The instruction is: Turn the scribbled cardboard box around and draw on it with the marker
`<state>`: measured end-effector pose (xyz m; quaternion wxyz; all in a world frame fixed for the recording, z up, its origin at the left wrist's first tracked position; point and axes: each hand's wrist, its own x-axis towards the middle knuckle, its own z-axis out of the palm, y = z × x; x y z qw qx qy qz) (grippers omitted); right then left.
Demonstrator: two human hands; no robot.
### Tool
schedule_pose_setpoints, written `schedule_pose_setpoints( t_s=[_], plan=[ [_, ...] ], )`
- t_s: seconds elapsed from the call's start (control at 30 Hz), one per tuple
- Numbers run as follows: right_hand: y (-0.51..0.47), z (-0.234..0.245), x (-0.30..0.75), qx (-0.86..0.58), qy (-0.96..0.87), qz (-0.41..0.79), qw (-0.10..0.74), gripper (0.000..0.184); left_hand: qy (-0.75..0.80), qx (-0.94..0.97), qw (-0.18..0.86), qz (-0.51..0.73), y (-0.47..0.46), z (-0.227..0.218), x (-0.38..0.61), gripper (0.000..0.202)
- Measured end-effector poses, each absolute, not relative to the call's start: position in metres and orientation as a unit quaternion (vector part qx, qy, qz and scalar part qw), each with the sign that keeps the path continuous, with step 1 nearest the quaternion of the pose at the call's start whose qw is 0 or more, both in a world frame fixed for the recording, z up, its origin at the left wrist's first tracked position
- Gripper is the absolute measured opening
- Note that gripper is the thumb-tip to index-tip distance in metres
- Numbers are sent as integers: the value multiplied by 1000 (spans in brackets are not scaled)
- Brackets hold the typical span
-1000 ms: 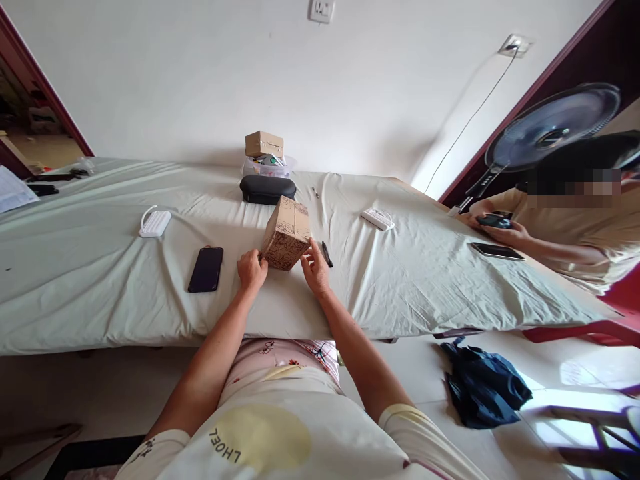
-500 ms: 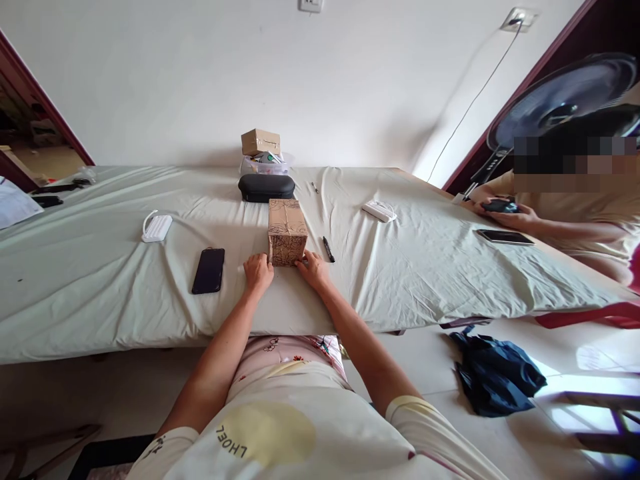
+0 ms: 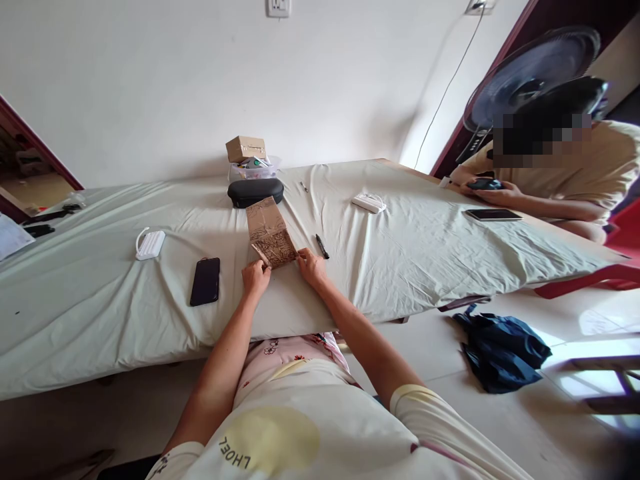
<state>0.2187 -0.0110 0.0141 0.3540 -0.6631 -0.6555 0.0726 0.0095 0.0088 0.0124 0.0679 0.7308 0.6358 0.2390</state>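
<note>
A brown cardboard box [image 3: 269,231] with dark doodles on its near face stands on the sheet-covered table [image 3: 100,293], straight ahead of me. My left hand [image 3: 256,277] pinches the box's near bottom left corner with curled fingers. My right hand [image 3: 311,266] grips the near bottom right corner. The box leans a little to the left. A black pen [image 3: 322,246] lies just right of my right hand. A black phone [image 3: 205,281] lies face down to the left of my left hand.
Behind the box lie a black case [image 3: 255,191], a clear tub [image 3: 253,170] and a small carton [image 3: 245,148]. White gadgets [image 3: 149,244] [image 3: 368,202] lie left and right. A seated person [image 3: 560,180] at the table's right end holds a device; a phone [image 3: 493,215] lies nearby. Dark cloth [image 3: 505,345] on the floor.
The box was tipped on an edge, then stood flat, and now leans left in my hands. Both hands slid down to its near bottom corners. My view swung a little to the right.
</note>
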Motion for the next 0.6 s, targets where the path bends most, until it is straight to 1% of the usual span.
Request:
schedule_pose_setpoints(
  t_s=[0.1, 0.17, 0.2, 0.3, 0.33, 0.37, 0.4, 0.47, 0.53, 0.6],
  plan=[
    [-8, 10, 219, -639, -650, 69, 406, 17, 631, 726, 79, 262, 11, 8, 10, 9],
    [-7, 9, 219, -626, -650, 62, 427, 15, 630, 711, 97, 297, 12, 5, 10, 15],
    [-6, 9, 219, -619, -647, 57, 442, 14, 624, 701, 111, 328, 12, 3, 10, 25],
    [-5, 10, 220, -602, -625, 30, 496, 13, 578, 653, 148, 467, 13, 0, 8, 67],
    [-5, 10, 221, -594, -615, 15, 518, 13, 557, 632, 155, 517, 13, -1, 7, 77],
    [-5, 11, 223, -587, -605, -2, 538, 13, 536, 612, 157, 560, 13, -1, 6, 82],
    [-5, 12, 225, -580, -597, -21, 554, 14, 515, 595, 158, 596, 14, -1, 5, 83],
    [-7, 14, 228, -565, -584, -60, 579, 14, 477, 576, 159, 644, 15, -2, 2, 77],
    [-10, 15, 228, -543, -588, -92, 593, 14, 453, 578, 165, 659, 17, -2, 0, 66],
    [-12, 17, 226, -514, -606, -111, 597, 12, 460, 585, 170, 645, 19, -3, -2, 54]
  ],
)
